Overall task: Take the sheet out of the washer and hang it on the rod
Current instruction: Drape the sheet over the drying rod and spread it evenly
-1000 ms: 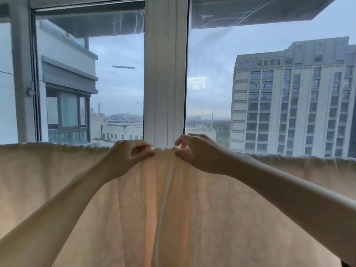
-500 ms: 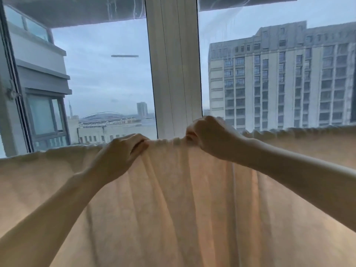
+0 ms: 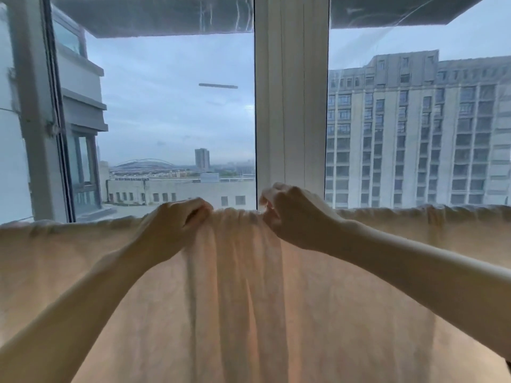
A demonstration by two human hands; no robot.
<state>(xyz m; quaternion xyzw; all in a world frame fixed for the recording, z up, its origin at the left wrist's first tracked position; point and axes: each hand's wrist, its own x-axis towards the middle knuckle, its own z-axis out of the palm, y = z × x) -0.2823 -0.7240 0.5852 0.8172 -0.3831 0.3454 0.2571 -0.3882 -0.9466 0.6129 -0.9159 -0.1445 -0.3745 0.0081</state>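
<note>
The sheet (image 3: 237, 299) is hanging draped across the full width of the view, its top fold running level from the left edge to the right edge. The rod itself is not showing — the cloth is covering the line along which it is folded. The fabric is pale peach, thin enough for daylight to be glowing through it, and it is falling in soft vertical pleats below the middle of the fold.

The left hand (image 3: 171, 228) is gripping the top fold just left of centre, fingers curled over the edge and bunching the cloth. The right hand (image 3: 296, 217) is pinching the same fold just right of centre, fingers curled with the fabric gathered under them. The two hands are lying near each other but apart, with a short gathered stretch of sheet between them. Both forearms are reaching in from the lower corners, bare.

Behind the sheet a white window post (image 3: 291, 106) is standing upright between two panes. A tall grey apartment block (image 3: 420, 128) is showing through the right pane — lower buildings and overcast sky through the left.
</note>
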